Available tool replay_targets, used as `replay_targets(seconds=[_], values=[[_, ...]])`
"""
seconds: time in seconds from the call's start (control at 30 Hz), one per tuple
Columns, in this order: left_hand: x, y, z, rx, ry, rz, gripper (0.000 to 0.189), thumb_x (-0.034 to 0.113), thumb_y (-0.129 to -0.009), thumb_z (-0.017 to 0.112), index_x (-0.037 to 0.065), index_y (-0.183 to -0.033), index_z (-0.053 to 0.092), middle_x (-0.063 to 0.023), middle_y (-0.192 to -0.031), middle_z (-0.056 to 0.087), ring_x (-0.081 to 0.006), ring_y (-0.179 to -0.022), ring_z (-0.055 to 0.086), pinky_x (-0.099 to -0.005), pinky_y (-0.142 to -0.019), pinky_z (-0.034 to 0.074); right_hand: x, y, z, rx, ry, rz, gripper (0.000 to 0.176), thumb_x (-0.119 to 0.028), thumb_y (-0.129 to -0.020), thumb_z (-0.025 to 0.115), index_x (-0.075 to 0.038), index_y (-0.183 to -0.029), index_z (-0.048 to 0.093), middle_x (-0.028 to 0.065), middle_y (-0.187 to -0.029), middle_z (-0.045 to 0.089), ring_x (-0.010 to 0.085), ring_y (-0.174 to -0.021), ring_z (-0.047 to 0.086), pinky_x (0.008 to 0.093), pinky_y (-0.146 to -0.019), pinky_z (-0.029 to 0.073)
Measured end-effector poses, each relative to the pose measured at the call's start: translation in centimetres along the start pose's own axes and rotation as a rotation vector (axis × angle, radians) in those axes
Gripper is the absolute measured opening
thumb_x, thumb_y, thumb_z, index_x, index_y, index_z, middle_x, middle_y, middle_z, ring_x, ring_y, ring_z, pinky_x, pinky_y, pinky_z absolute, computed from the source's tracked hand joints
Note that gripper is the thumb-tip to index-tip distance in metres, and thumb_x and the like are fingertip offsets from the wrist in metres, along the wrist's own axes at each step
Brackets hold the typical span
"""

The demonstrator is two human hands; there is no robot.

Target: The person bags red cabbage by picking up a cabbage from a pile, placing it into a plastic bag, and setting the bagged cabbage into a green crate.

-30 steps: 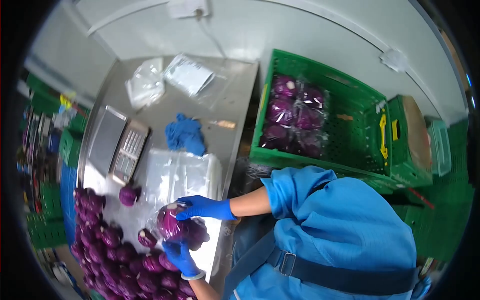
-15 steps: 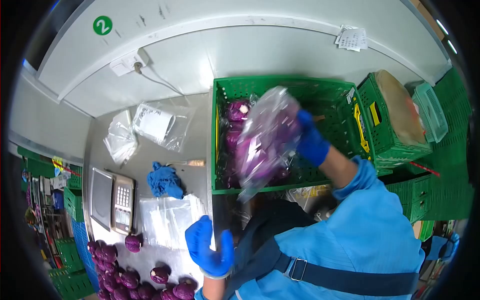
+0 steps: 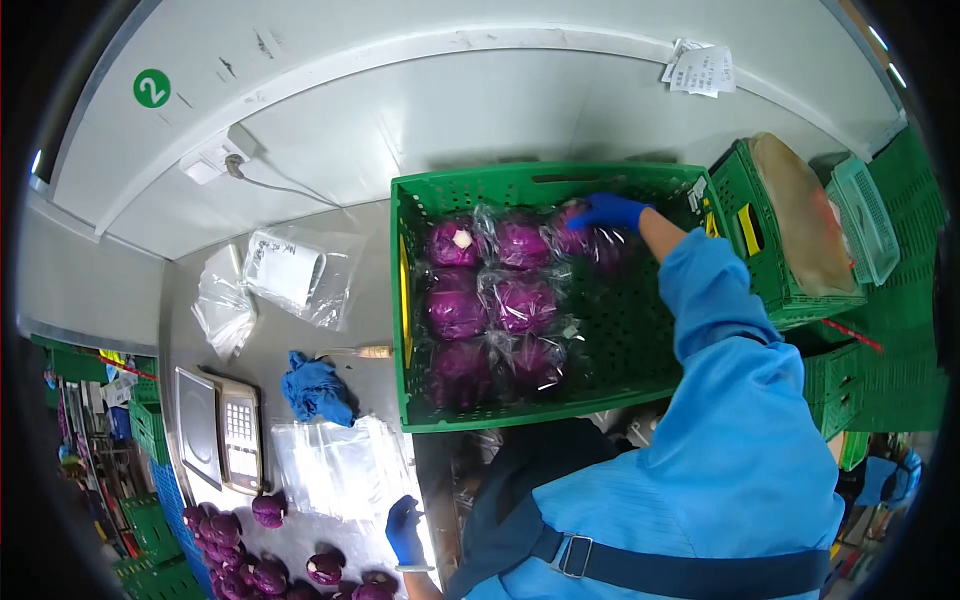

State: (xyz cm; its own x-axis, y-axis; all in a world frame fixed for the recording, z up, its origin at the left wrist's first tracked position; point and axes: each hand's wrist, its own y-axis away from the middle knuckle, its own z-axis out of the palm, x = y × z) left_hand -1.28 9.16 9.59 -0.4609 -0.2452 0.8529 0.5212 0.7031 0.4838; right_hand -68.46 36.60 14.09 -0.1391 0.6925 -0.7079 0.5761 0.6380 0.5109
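Observation:
Inside the green crate (image 3: 500,415), my right hand (image 3: 612,213), in a blue glove, has its fingers on a red cabbage in clear plastic (image 3: 575,235) at the back of the crate. Several other plastic-wrapped red cabbages (image 3: 524,303) sit in rows to its left. The wrap around the cabbage under my hand spreads out to the right. My left hand (image 3: 405,530), also blue-gloved, hangs over the table edge with its fingers loosely bent and nothing in them. It is nearest to a stack of clear plastic bags (image 3: 335,465).
A scale (image 3: 220,425) stands left, with loose red cabbages (image 3: 225,555) in front of it. A crumpled blue cloth (image 3: 317,388), a wooden-handled tool (image 3: 372,352) and a bag with a label (image 3: 290,270) lie nearby. More green crates (image 3: 785,235) stand on the right.
My right hand has carried the bagged cabbage rightward and back, down into the crate. My left hand has dropped lower. The view has shifted, showing the wrapped rows.

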Motion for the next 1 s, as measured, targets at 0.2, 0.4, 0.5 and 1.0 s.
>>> replay_targets(seconds=[0.2,0.4,0.5,1.0], values=[[-3.1,-0.3,-4.6,0.163,-0.015,-0.099,0.025,0.006,-0.083,0.056,-0.001,-0.106,0.063,-0.0080,-0.092,0.066,-0.0123,-0.072,0.062,-0.0206,-0.060,0.047,0.6,-0.4,1.2,0.260,0.015,-0.164,0.084,-0.048,-0.073,0.073,-0.003,-0.136,0.041,0.0181,-0.131,0.051,0.0258,-0.116,0.052,0.0358,-0.099,0.041],[-4.5,-1.7,-4.5,0.305,0.094,-0.051,0.027,0.007,-0.084,0.057,-0.003,-0.109,0.060,-0.0084,-0.097,0.065,-0.0136,-0.077,0.061,-0.0235,-0.063,0.049,-0.6,1.2,4.4,0.384,0.139,-0.066,0.102,-0.042,-0.062,0.083,0.002,-0.139,0.032,0.0210,-0.133,0.048,0.0301,-0.122,0.048,0.0383,-0.104,0.038],[-4.0,-2.0,-2.6,0.215,0.100,-0.058,0.026,0.005,-0.084,0.057,-0.002,-0.109,0.061,-0.0087,-0.097,0.066,-0.0137,-0.073,0.061,-0.0234,-0.063,0.048,0.7,-0.5,3.7,0.376,0.124,-0.060,0.101,-0.036,-0.060,0.085,0.001,-0.138,0.033,0.0203,-0.130,0.050,0.0282,-0.120,0.050,0.0373,-0.102,0.040],[-8.5,-0.1,-2.8,0.217,0.189,-0.087,0.026,0.005,-0.084,0.056,-0.002,-0.108,0.061,-0.0118,-0.092,0.067,-0.0157,-0.073,0.063,-0.0257,-0.061,0.052,0.7,2.5,5.2,0.347,0.411,-0.130,0.112,-0.044,-0.055,0.084,0.001,-0.141,0.028,0.0247,-0.140,0.036,0.0345,-0.129,0.039,0.0394,-0.109,0.032]])
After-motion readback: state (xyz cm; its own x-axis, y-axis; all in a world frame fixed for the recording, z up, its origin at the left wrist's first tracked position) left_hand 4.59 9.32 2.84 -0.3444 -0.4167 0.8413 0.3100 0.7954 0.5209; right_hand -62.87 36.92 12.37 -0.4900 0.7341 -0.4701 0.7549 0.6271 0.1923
